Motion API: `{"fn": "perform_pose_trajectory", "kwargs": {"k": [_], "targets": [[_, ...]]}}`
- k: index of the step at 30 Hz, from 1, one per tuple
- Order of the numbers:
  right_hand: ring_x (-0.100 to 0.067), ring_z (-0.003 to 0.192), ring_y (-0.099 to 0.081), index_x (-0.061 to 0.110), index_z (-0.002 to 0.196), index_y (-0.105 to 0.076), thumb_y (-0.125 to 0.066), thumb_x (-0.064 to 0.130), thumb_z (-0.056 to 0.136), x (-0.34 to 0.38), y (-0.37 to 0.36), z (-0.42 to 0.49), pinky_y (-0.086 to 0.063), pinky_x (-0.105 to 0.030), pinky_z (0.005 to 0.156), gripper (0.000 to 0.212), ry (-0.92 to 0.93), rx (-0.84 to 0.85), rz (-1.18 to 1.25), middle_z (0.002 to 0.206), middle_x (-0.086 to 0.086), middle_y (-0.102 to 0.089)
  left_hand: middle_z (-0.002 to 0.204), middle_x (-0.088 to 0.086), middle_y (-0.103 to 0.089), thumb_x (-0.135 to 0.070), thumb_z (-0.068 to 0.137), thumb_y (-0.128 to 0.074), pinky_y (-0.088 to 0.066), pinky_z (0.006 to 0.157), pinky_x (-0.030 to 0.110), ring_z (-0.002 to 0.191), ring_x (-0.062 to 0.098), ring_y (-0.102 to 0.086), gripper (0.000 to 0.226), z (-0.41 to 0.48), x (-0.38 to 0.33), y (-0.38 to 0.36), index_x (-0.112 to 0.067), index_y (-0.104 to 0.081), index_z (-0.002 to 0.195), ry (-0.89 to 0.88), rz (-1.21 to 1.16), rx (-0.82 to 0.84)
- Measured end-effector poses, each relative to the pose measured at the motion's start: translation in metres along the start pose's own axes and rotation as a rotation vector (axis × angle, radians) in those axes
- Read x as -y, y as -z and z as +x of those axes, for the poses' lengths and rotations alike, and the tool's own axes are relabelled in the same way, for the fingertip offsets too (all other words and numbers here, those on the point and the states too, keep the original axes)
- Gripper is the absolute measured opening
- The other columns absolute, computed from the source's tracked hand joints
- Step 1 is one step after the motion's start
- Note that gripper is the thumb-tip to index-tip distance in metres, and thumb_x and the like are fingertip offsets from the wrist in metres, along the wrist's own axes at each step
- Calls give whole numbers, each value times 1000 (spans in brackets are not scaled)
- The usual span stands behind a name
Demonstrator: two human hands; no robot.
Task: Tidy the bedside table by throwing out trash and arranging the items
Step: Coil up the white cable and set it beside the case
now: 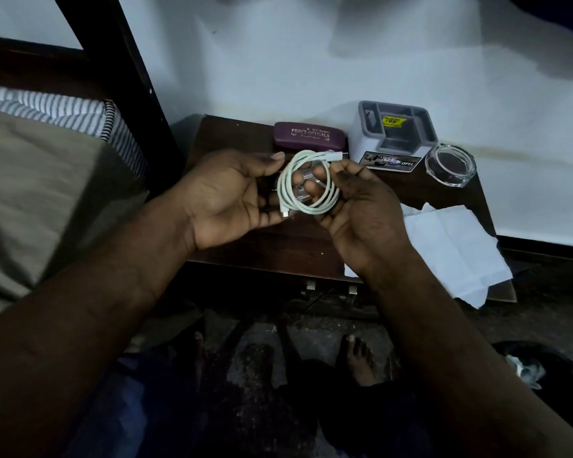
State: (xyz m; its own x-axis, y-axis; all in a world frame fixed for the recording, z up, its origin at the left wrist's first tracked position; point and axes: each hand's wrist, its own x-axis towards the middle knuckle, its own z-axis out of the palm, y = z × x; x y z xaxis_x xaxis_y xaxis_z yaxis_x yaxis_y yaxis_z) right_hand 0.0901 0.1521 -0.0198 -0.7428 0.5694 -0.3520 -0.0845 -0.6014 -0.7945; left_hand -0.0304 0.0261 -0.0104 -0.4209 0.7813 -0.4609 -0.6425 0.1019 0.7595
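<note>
Left grip (232, 196): half-curled fingers cradle the coil.
White cable (281, 185): wound up and held above the table (278, 246), not yet put away.
Spectacle case (308, 135): at the back, looks placed.
Right grip (361, 206): thumb and fingers pinch the coil's right side.
Organiser (394, 133): upright at the back, probably where the cable goes.
Glass dish (450, 165): just beside the organiser.
Paper (454, 249): overhanging the front corner, likely trash still to bin.

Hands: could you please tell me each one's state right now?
Left hand: touches the charging cable; grip cannot be told.
Right hand: holds the cable.
</note>
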Motion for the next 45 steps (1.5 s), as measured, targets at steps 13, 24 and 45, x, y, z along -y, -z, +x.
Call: {"fn": "perform_pose_trajectory", "kwargs": {"k": [13,24,45], "targets": [[-3,49,-46,9,87,-60,-40,0,107,-4,-4,5,-37,-13,44,30,111,-41,144,73,-3,-54,82,-3,-75,-14,73,-75,-54,62,16,70,6,-68,17,0,15,-6,-20,-83,88,-108,167,42],[-5,56,-45,8,127,-62,-42,-3,101,-1,-2,2,-40,-17,52,34,68,11,141,70,1,-57,70,-4,-70,-17,70,-82,-44,54,17,60,3,-60,17,-1,20,-13,-16,-74,85,-103,247,-113],[-26,85,-59,12,99,-69,-70,2,95,-13,-3,10,-51,-39,80,10,483,-299,-279,93,-14,-66,77,2,-76,-20,97,-63,-52,51,19,60,10,-69,13,-6,20,-16,-21,-67,84,9,206,-163]]}}
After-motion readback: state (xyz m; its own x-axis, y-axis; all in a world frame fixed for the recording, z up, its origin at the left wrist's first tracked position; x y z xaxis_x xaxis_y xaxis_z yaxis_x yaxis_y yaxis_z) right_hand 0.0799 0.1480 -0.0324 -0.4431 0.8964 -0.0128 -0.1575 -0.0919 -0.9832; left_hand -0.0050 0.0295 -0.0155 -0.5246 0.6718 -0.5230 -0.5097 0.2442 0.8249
